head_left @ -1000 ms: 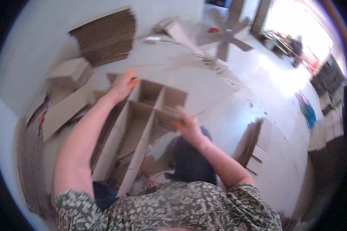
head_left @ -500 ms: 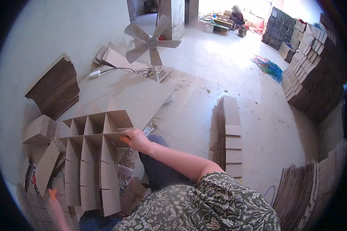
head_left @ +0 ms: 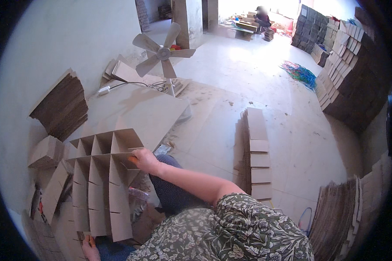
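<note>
A cardboard divider grid (head_left: 101,182) of interlocked slotted strips lies in front of me on the floor. My right hand (head_left: 144,161) grips its right edge near the far corner. My left hand (head_left: 89,248) holds the grid's near bottom edge, at the lower rim of the picture. My knee in dark dotted fabric (head_left: 170,191) is just right of the grid.
Stacks of cardboard strips (head_left: 62,106) lean on the left wall. A flat cardboard sheet (head_left: 139,111) and a floor fan (head_left: 161,54) lie beyond. A row of slotted cardboard pieces (head_left: 255,152) stands to the right, more stacks (head_left: 348,87) far right, a person (head_left: 262,15) sits far back.
The view has swung to the right and up. The grid now lies at my left, and my right hand has shifted along its edge while my left hand moved to the near end.
</note>
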Available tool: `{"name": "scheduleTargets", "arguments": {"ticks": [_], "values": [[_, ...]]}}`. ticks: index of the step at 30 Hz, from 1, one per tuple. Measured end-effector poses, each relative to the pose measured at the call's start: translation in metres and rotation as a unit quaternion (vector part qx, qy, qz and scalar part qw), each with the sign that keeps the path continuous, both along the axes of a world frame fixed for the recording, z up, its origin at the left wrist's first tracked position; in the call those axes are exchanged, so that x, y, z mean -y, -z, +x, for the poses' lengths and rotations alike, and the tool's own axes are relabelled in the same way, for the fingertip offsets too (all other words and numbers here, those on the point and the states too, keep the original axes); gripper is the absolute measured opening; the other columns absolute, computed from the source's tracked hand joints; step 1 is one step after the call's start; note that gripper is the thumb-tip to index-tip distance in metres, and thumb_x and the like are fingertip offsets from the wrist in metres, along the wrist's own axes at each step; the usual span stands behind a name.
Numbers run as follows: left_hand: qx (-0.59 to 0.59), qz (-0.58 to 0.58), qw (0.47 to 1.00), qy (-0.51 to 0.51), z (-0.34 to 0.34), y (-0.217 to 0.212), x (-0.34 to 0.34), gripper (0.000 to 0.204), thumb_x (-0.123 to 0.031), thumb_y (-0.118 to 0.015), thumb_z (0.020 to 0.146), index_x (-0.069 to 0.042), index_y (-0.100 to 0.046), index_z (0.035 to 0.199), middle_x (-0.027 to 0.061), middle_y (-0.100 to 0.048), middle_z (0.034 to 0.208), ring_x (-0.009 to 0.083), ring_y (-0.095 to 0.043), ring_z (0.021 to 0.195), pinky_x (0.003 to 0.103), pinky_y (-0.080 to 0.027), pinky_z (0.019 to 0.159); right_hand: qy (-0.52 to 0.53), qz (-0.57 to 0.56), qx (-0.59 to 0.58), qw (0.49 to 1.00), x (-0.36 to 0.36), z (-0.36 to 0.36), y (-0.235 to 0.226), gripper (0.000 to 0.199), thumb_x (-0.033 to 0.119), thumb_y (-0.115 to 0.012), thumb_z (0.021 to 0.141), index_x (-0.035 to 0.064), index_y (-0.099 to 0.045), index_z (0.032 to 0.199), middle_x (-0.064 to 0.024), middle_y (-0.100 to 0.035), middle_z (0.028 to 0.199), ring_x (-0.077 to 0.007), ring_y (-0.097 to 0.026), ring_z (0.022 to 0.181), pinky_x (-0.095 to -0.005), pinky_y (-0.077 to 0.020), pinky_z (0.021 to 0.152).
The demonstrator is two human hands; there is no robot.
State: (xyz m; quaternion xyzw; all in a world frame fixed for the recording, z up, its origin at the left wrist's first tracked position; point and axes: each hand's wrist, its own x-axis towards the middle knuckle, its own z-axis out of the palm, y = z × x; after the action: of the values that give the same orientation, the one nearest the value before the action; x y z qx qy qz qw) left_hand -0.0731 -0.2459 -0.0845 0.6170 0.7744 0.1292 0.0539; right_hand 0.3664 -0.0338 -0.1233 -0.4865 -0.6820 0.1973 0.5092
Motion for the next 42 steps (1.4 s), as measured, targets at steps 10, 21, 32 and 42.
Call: {"name": "scheduleTargets", "arguments": {"ticks": [10, 21, 32, 42], "values": [[-0.008, -0.014, 0.995, -0.094, -0.029, 0.024, 0.030, 0.046, -0.040, -0.046, 0.096, 0.001, -0.067, 0.103, 0.0203, -0.067, 0.091, 0.0356, -0.063, 0.081, 0.044, -0.047, 0.069, 0.012, -0.108, -0.010, 0.994, -0.013, -0.023, 0.001, 0.023, 0.021, -0.058, 0.086, 0.0057, -0.064, 0.103, -0.0205, -0.064, 0.094, -0.0385, -0.062, 0.089, -0.0449, -0.0493, 0.075], [0.111, 0.198, 0.973, -0.026, -0.038, -0.001, -0.087, 0.028, -0.022, -0.060, 0.090, -0.001, -0.063, 0.109, 0.0162, -0.064, 0.104, 0.0266, -0.060, 0.097, 0.034, -0.045, 0.085, 0.037, -0.124, -0.203, 0.971, -0.008, 0.001, -0.022, 0.020, 0.011, -0.058, 0.091, -0.0006, -0.067, 0.104, -0.0001, -0.065, 0.087, -0.0097, -0.053, 0.081, -0.0264, -0.0439, 0.074], [-0.101, 0.129, 0.986, 0.042, -0.028, -0.008, -0.260, 0.060, -0.028, -0.063, 0.086, -0.005, -0.037, 0.136, 0.0133, -0.044, 0.135, 0.0342, -0.041, 0.124, 0.042, -0.038, 0.101, 0.070, -0.133, -0.195, 0.969, -0.019, -0.001, -0.004, 0.020, 0.011, -0.058, 0.090, -0.0016, -0.066, 0.104, -0.0019, -0.066, 0.089, -0.0099, -0.054, 0.082, -0.0272, -0.0451, 0.074], [-0.060, 0.096, 0.993, -0.006, -0.034, -0.007, -0.284, 0.024, -0.028, -0.057, 0.086, -0.008, -0.066, 0.096, 0.0192, -0.065, 0.086, 0.0400, -0.059, 0.082, 0.049, -0.046, 0.072, 0.024, -0.146, -0.146, 0.978, -0.017, 0.003, -0.003, 0.029, 0.020, -0.055, 0.093, 0.0001, -0.063, 0.113, -0.0041, -0.065, 0.097, -0.0104, -0.055, 0.087, -0.0261, -0.0447, 0.075]]}}
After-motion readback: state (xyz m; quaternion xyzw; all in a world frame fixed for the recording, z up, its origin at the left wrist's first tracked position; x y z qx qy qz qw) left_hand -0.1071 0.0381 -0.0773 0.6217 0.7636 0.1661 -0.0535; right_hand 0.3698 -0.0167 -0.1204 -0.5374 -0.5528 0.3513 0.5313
